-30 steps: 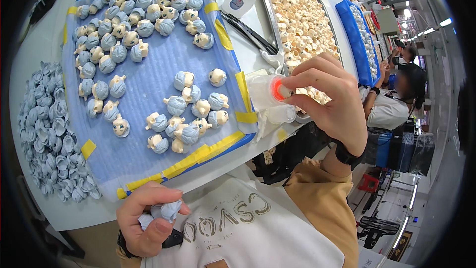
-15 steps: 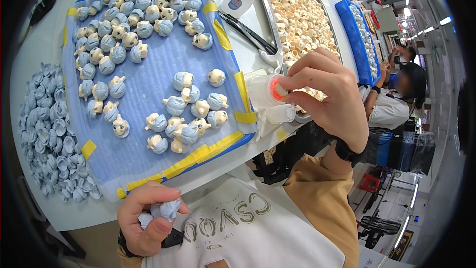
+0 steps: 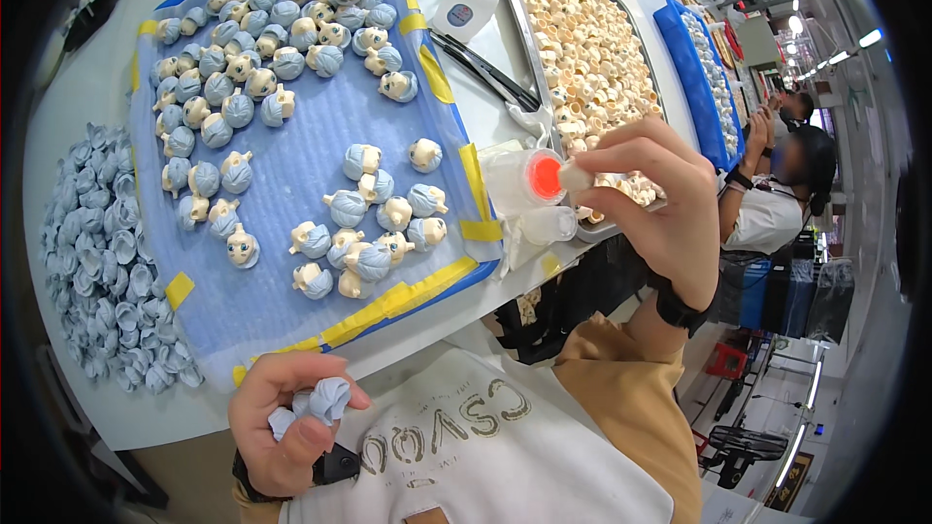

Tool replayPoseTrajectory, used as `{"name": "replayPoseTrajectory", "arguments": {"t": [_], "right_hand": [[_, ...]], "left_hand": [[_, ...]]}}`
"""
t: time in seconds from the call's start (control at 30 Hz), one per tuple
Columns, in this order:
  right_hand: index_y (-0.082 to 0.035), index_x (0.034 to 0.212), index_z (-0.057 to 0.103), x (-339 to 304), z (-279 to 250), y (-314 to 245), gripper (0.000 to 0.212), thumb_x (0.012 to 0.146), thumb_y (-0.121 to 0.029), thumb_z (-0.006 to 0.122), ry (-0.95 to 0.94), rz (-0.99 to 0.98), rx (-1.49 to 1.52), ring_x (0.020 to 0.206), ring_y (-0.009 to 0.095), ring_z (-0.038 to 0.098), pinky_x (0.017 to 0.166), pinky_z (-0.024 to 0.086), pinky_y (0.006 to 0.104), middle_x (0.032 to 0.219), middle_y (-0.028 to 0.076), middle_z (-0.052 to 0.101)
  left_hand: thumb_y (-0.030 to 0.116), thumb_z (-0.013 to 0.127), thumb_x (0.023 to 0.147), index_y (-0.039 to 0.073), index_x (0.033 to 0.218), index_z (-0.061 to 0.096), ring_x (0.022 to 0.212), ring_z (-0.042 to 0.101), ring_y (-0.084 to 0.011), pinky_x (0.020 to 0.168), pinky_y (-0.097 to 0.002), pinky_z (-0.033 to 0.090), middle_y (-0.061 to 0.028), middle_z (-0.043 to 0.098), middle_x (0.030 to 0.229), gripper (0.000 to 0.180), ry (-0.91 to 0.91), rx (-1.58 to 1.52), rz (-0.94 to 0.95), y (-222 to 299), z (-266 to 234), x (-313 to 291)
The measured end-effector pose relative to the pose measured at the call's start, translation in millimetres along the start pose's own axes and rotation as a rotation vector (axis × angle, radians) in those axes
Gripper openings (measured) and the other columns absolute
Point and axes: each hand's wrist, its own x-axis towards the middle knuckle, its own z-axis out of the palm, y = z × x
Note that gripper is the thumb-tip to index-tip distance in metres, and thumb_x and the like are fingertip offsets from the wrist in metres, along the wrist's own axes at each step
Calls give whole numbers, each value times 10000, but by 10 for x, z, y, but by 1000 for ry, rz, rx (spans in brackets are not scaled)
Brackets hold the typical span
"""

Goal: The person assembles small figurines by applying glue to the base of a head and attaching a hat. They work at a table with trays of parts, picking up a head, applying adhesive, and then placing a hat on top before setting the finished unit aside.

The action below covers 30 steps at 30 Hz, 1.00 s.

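Near the table's front edge, my left hand (image 3: pixel 282 432) is curled round light-blue doll hair pieces (image 3: pixel 328 398). My right hand (image 3: pixel 665 209) pinches a small pale piece (image 3: pixel 576 178) between thumb and fingers; its exact kind is partly hidden. Just left of it is a translucent plastic cup (image 3: pixel 505 178) with a bright orange-red round opening (image 3: pixel 547 177), apart from the piece. A smaller clear container (image 3: pixel 549 225) sits below the cup. Left of both, small doll heads with light-blue hair (image 3: pixel 371 260) lie in loose groups on a blue lined tray (image 3: pixel 291 165) edged with yellow tape.
A metal tray (image 3: pixel 531 34) of beige doll head parts (image 3: pixel 592 49) stands behind the cup. Beside it are black tweezers (image 3: pixel 485 68) and a white squeeze bottle (image 3: pixel 470 5). Loose blue hair pieces (image 3: pixel 112 272) are heaped at left. Another person (image 3: pixel 777 194) sits at far right.
My right hand has drawn the pale piece rightward, away from the cup's orange-red opening, which shows more fully. My left hand keeps its hold on the hair pieces.
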Motion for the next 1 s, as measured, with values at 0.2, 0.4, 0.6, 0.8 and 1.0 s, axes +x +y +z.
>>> {"name": "replayPoseTrajectory", "arguments": {"t": [0.2, 0.4, 0.6, 0.8, 1.0], "right_hand": [[6, 877, 632, -352, 329, -173, 318, 585, 23, 758, 400, -17, 484, 757, 203, 591, 675, 443, 301, 837, 120, 625], [7, 919, 620, -411, 915, -614, 362, 609, -32, 802, 292, -340, 917, 692, 195, 585, 600, 421, 289, 839, 119, 623], [5, 935, 618, -360, 963, -715, 354, 633, -47, 795, 145, -338, 1013, 702, 202, 590, 612, 438, 303, 855, 120, 623], [41, 961, 593, -435, 1070, -688, 337, 674, -18, 761, 28, -232, 1425, 764, 224, 597, 677, 440, 313, 896, 176, 610], [56, 963, 565, -428, 1126, -729, 328, 691, 1, 740, 13, -231, 1572, 772, 234, 596, 697, 439, 317, 916, 201, 597]], "left_hand": [[398, 609, 829, -58, 1067, 509, 567, 447, -49, 508, -182, 357, -117, 609, 841, 524, -15, -52, 25, -4, 52, 41], [227, 600, 860, -62, 1155, 469, 900, 569, -126, 799, -254, 437, -140, 616, 997, 433, -166, -200, 20, -2, 40, 103], [151, 630, 836, -51, 1169, 457, 855, 559, -109, 762, -241, 436, -147, 610, 1032, 427, -170, -168, 148, -15, 41, 60], [248, 664, 807, -36, 1056, 468, 757, 559, -137, 672, -243, 448, -144, 585, 903, 425, -209, -85, 262, 9, 58, 41], [280, 669, 803, -29, 1007, 475, 730, 568, -151, 648, -241, 459, -150, 572, 859, 418, -248, -38, 281, 34, 20, 48]]}}
